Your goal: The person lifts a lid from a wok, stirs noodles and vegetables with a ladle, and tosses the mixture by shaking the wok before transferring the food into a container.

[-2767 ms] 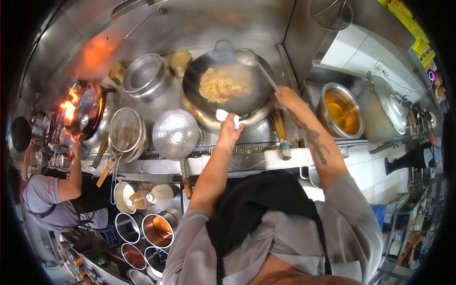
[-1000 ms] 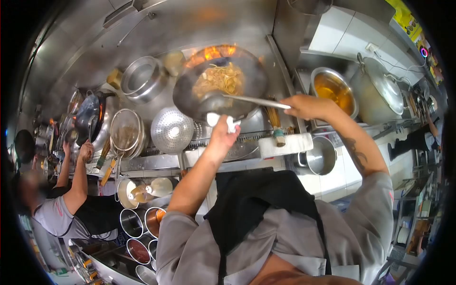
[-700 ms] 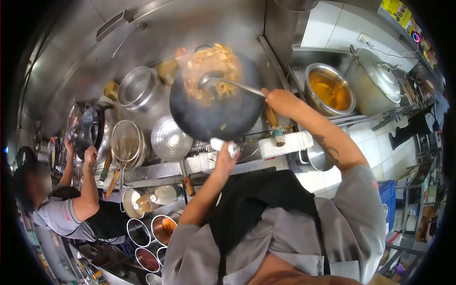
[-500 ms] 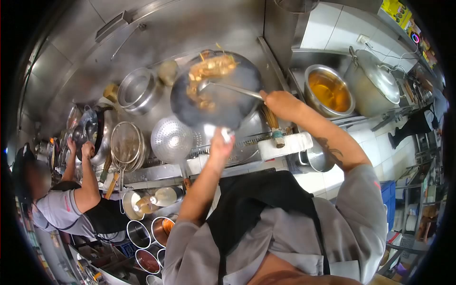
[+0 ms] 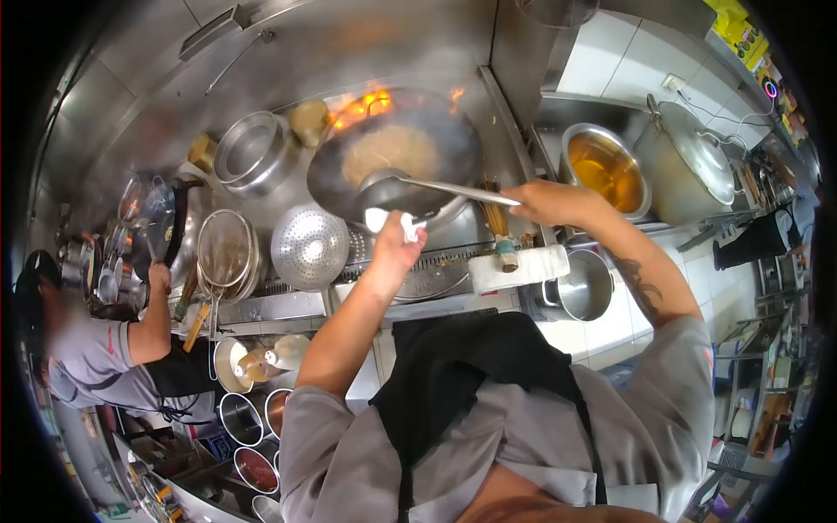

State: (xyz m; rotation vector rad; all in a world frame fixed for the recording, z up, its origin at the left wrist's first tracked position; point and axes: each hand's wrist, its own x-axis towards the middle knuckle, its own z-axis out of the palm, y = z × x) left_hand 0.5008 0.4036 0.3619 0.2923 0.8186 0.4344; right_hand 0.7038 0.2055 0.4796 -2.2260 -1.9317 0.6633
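A dark wok (image 5: 453, 161) sits over the burner, with orange flames (image 5: 373, 102) along its far rim. Pale brownish food (image 5: 390, 155), blurred, lies in the wok. At the near rim, my left hand (image 5: 397, 253) is closed round a folded white cloth (image 5: 377, 220), gripping the wok through it; the exact grip is hidden. My right hand (image 5: 554, 202) is wrapped round the handle end of a metal ladle (image 5: 449, 188). The ladle's bowl is over the near part of the wok, close to my left hand.
Left of the wok are a perforated skimmer (image 5: 309, 247), mesh strainers (image 5: 224, 248) and metal bowls (image 5: 248, 152). A pot of amber liquid (image 5: 606, 170) and a large lidded pot (image 5: 684, 161) stand right. A bamboo brush (image 5: 499, 231) lies nearby. A co-worker (image 5: 131, 357) works at left.
Flames have flared behind the wok. The food, earlier at the far side, now lies near the middle. The ladle has moved toward the near rim, my right hand lower and further right.
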